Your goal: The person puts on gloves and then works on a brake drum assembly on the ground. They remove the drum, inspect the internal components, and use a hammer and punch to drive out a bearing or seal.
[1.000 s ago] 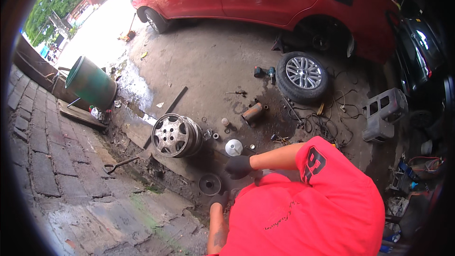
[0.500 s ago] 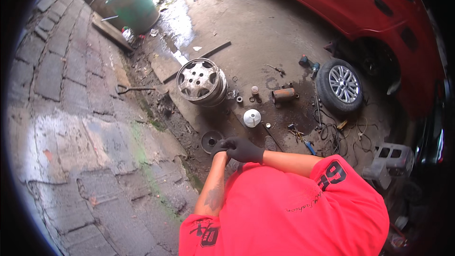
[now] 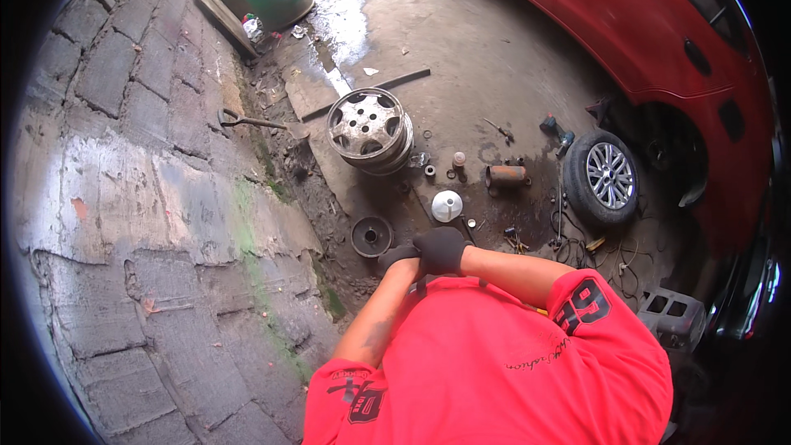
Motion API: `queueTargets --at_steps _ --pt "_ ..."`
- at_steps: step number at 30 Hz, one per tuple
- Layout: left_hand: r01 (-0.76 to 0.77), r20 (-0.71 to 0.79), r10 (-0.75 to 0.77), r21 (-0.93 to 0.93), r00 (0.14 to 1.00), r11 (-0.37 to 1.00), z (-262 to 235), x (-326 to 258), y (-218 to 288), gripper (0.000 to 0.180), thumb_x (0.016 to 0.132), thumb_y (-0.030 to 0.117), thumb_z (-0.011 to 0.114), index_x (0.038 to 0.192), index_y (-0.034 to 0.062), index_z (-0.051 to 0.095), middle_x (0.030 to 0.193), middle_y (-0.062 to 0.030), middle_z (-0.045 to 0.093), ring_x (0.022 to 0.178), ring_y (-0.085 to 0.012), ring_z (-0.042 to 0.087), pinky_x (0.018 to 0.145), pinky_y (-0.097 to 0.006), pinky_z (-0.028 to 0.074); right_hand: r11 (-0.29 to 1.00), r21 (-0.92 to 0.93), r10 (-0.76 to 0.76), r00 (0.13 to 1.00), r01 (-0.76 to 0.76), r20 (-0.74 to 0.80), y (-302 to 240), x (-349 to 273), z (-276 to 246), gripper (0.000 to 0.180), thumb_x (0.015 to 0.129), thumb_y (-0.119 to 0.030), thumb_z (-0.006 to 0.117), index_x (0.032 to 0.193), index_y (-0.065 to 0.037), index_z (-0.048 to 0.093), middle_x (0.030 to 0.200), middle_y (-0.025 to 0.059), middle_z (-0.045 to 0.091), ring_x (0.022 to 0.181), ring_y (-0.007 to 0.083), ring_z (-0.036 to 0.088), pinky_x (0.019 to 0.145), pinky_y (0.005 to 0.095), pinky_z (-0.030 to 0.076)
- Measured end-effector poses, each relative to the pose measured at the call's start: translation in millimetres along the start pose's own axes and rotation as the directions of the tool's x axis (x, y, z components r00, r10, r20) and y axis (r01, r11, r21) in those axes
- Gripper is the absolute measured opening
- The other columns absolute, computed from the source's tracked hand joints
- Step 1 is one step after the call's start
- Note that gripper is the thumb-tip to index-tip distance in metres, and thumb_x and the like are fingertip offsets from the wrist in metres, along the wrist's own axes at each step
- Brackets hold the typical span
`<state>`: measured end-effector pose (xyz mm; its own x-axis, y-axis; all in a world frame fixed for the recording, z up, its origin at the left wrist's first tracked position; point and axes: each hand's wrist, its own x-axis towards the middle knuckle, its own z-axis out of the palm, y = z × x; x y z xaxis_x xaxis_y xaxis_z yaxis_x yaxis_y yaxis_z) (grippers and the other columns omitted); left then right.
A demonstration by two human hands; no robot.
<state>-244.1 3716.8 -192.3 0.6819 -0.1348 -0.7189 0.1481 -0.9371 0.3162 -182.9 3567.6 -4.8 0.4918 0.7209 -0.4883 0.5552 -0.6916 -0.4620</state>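
Both my hands wear dark gloves and are close together in front of my body. My left hand [image 3: 400,256] has its fingers curled in beside the right. My right hand [image 3: 442,249] is closed too, its knuckles upward. Whatever the fingers hold, if anything, is hidden beneath the gloves. Just ahead of the left hand, a round dark metal drum [image 3: 360,239] with a raised centre lies on the ground. A white dome-shaped piece [image 3: 446,206] with a small spout sits ahead of the right hand, apart from it.
Stacked wheel rims [image 3: 367,128] stand farther ahead, near a flat metal bar [image 3: 404,80]. A rusty cylinder [image 3: 507,177], a cordless drill [image 3: 558,133], cables and a tyred wheel [image 3: 606,177] lie right, beside a red car [image 3: 610,41]. A shovel [image 3: 251,121] and block wall [image 3: 165,297] are left.
My view has shifted, so the floor things sit farther right in it. My hands stay together and have moved slightly right in the picture; more of the dark drum shows.
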Motion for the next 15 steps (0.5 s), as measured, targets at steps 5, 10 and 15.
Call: queueTargets --at_steps 5,10,15 --pt "0.013 -0.013 -0.013 0.005 1.000 1.000 -4 -12 10 0.050 0.087 0.046 0.062 0.126 0.0154 0.069 0.134 -0.0138 0.064 0.121 -0.0313 0.063 0.097 -0.039 0.051 0.998 -0.002 -0.068 0.995 0.068 -0.069 -18 13 9 0.025 0.087 -0.020 0.060 0.108 -0.008 0.066 0.093 0.0191 0.073 0.087 0.0387 0.071 0.075 0.0481 0.056" --pt "0.020 -0.014 -0.020 0.022 1.000 1.000 -6 -21 23 0.049 0.086 0.045 0.063 0.125 0.0157 0.069 0.134 -0.0149 0.063 0.121 -0.0328 0.062 0.098 -0.040 0.051 0.945 -0.094 -0.323 0.939 0.313 -0.117 -31 10 16 0.023 0.085 -0.018 0.059 0.102 -0.005 0.065 0.087 0.0186 0.071 0.081 0.0385 0.071 0.069 0.0489 0.055" --pt "0.062 -0.021 -0.061 0.035 0.998 0.997 -15 -38 29 0.048 0.085 0.044 0.064 0.124 0.0160 0.070 0.134 -0.0159 0.063 0.121 -0.0343 0.062 0.098 -0.040 0.051 0.845 -0.164 -0.533 0.828 0.510 -0.172 -40 0 26 0.019 0.082 -0.019 0.064 0.096 -0.006 0.061 0.082 0.0170 0.070 0.076 0.0377 0.070 0.066 0.0496 0.055"
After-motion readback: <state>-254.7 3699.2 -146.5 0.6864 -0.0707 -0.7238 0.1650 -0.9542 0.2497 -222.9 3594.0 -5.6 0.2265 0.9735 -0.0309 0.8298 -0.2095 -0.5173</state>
